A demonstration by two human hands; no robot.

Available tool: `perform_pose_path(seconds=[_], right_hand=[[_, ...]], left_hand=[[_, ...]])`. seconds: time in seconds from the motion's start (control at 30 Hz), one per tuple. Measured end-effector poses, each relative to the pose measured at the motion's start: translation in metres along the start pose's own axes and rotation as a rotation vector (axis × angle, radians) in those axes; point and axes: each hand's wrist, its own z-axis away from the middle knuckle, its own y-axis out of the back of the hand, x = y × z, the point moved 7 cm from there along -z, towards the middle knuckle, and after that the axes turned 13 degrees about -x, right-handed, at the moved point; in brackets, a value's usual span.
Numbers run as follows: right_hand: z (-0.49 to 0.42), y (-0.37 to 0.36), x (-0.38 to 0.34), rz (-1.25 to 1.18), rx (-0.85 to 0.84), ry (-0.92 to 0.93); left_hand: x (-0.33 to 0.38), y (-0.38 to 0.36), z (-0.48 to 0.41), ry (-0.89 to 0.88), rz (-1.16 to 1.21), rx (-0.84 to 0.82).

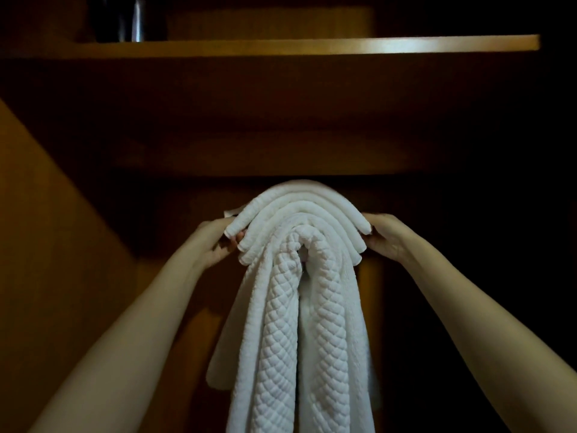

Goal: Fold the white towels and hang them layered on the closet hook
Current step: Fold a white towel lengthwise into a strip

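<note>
- Where the view lies nearest, two bare forearms rise from the lower corners, converging upward on the towels.
- Quilted towel (290, 339): white, diamond-stitched, hanging in long folds at centre between the forearms; its lower end runs out of view.
- Left hand (218, 242): raised at the left side of the bundle, fingers curled under the left end of the folded towel (299, 201), gripping it.
- Right hand (387, 239): raised opposite, closed on the right end of the same towel; fingertips hidden behind the cloth.
- Folded towel: white, several layers thick, arched over the top of the quilted towel and touching it; the support beneath both is hidden.
- Closet wall (46, 245): brown wood, at left, dimly lit.
- Shelf (312, 46): wooden board above the towels, its front edge catching light.
- Dark object (125, 20): standing on the shelf at upper left, too dim to identify.
</note>
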Motion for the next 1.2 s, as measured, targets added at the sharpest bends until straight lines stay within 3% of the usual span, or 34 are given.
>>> perform_pose_path(seconds=[0.07,0.27,0.37,0.5,0.73,0.9,1.2], right_hand=[[0.002,0.002,-0.002,0.106,0.007,0.028],[0.012,0.017,-0.03,0.466,0.304,0.256],[0.018,-0.007,-0.047,0.616,0.281,0.441],[0.011,-0.051,-0.061,0.8,0.131,0.53],[-0.013,-0.065,-0.062,0.973,0.075,0.485],[-0.034,-0.064,-0.07,0.919,0.017,0.41],[-0.025,-0.074,-0.075,1.048,-0.02,0.497]], left_hand=[[0.013,0.002,0.006,-0.022,-0.257,0.076],[0.056,0.002,0.01,-0.291,-0.791,0.301],[0.07,-0.029,0.008,-0.503,-0.938,0.17],[0.063,-0.072,-0.005,-0.56,-1.143,-0.106],[0.063,-0.084,-0.023,-0.574,-1.084,-0.208],[0.065,-0.087,-0.034,-0.496,-0.766,-0.292],[0.07,-0.09,-0.026,-0.608,-0.781,-0.303]])
